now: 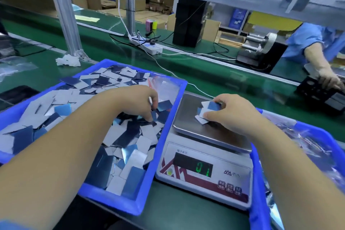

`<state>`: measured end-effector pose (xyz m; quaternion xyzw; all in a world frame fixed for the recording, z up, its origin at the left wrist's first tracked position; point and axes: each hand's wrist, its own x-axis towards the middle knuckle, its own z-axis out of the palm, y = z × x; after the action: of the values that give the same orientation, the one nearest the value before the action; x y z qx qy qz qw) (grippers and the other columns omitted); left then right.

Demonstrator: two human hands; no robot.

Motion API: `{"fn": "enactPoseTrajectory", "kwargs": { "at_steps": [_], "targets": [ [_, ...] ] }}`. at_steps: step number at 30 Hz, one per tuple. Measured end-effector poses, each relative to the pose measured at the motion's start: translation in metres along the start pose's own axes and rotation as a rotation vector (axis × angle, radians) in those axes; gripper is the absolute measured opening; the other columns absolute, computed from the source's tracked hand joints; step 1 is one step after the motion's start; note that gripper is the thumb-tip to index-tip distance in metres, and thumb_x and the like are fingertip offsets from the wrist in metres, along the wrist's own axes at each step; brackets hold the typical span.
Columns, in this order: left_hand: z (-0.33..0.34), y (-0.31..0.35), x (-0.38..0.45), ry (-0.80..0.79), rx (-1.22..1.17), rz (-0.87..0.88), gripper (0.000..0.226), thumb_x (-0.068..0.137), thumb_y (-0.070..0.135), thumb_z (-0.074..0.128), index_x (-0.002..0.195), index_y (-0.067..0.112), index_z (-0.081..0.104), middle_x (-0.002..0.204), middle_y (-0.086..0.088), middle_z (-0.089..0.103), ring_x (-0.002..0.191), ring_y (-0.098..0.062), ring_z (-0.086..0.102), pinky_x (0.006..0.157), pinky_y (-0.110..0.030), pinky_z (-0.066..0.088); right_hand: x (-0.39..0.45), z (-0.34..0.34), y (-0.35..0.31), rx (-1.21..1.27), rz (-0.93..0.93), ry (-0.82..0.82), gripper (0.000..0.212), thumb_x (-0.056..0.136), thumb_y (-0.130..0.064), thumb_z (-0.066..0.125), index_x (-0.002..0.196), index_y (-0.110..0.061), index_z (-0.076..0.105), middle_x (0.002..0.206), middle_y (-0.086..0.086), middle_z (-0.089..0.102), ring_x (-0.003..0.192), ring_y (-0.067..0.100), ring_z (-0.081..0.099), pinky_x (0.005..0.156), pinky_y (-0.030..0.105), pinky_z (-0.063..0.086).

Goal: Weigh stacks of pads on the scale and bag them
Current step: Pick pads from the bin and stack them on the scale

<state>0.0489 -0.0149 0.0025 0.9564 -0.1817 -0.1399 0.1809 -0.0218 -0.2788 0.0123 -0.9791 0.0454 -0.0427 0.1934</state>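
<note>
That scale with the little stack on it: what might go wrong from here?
1. The right hand grips the stack of pads on the scale, so its weight may skew the green reading.
2. The stack looks fanned and uneven; pads could slide off once released.
3. The left hand digs among loose pads in the blue bin, beside a plastic bag; it might grab too many or too few.
</note>
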Motion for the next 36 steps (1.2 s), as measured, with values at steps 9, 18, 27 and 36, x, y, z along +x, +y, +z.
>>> {"fn": "enactPoseTrajectory", "kwargs": {
  "at_steps": [9, 18, 27, 36],
  "targets": [
    [-0.005, -0.002, -0.005, -0.082, 0.260, -0.099, 0.032, 0.079, 0.049, 0.077, 0.100, 0.041, 0.055, 0.097, 0.017, 0.053, 0.092, -0.014, 0.057, 0.090, -0.039, 0.049, -0.005, -0.003, -0.001, 0.091, 0.023, 0.035, 0.033, 0.080, -0.043, 0.064, 0.087, -0.011, 0.065, 0.082, 0.005, 0.063, 0.076, 0.021, 0.061, 0.069, 0.032, 0.051],
    [-0.003, -0.006, -0.002, -0.068, 0.231, -0.125, 0.035, 0.075, 0.049, 0.081, 0.096, 0.038, 0.055, 0.096, 0.014, 0.057, 0.089, -0.013, 0.058, 0.086, -0.037, 0.049, 0.000, 0.001, 0.000, 0.082, 0.051, 0.093, 0.016, 0.081, -0.043, 0.063, 0.089, -0.028, 0.065, 0.097, -0.006, 0.064, 0.094, 0.020, 0.056, 0.076, 0.033, 0.048],
    [-0.006, -0.009, -0.006, -0.110, 0.204, -0.109, 0.045, 0.064, 0.058, 0.086, 0.088, 0.030, 0.060, 0.088, 0.008, 0.062, 0.080, -0.016, 0.058, 0.074, -0.033, 0.046, 0.001, 0.003, -0.003, 0.081, 0.012, 0.098, 0.015, 0.086, -0.040, 0.063, 0.092, -0.028, 0.067, 0.094, -0.012, 0.063, 0.094, 0.018, 0.055, 0.072, 0.030, 0.042],
    [-0.009, -0.011, -0.010, -0.079, 0.081, -0.033, 0.040, 0.070, 0.044, 0.087, 0.082, 0.025, 0.054, 0.077, 0.007, 0.059, 0.067, -0.016, 0.053, 0.062, -0.032, 0.039, 0.000, 0.001, 0.001, 0.114, 0.018, 0.093, 0.011, 0.084, -0.041, 0.064, 0.086, -0.030, 0.065, 0.086, -0.016, 0.060, 0.086, 0.013, 0.055, 0.061, 0.026, 0.037]
  ]
}}
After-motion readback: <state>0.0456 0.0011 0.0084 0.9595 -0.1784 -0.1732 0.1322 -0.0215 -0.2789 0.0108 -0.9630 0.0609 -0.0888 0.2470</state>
